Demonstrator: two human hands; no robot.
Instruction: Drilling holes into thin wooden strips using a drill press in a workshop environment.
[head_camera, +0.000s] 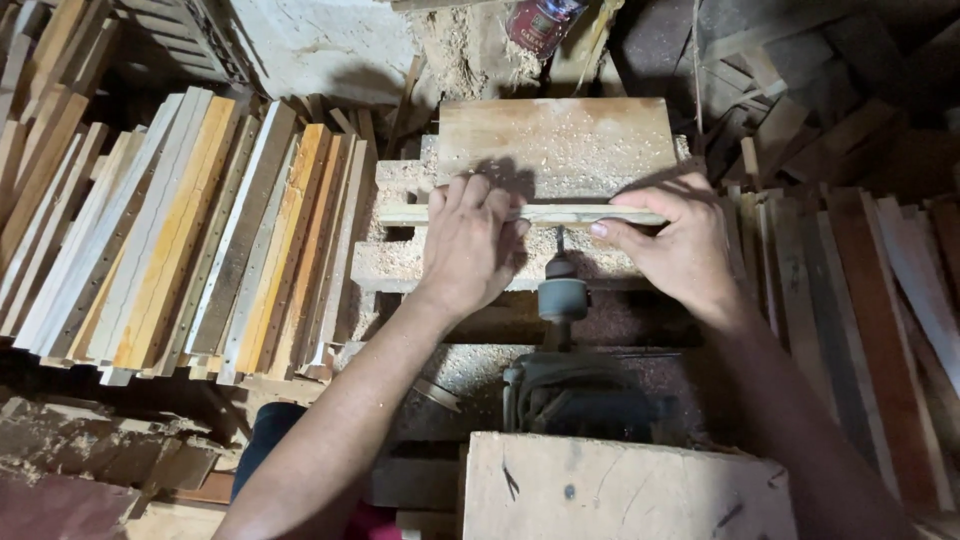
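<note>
A thin pale wooden strip lies crosswise on a sawdust-covered work table. My left hand presses down on the strip's left part, fingers curled over it. My right hand grips its right part between thumb and fingers. Just in front of the strip, between my hands, a dark drill chuck on a horizontal spindle points at the strip's near edge. The motor sits below it, toward me.
A stack of drilled wooden strips lies to the left. More dark and reddish strips pile up on the right. A wooden block sits at the near edge. A red can stands at the back amid sawdust.
</note>
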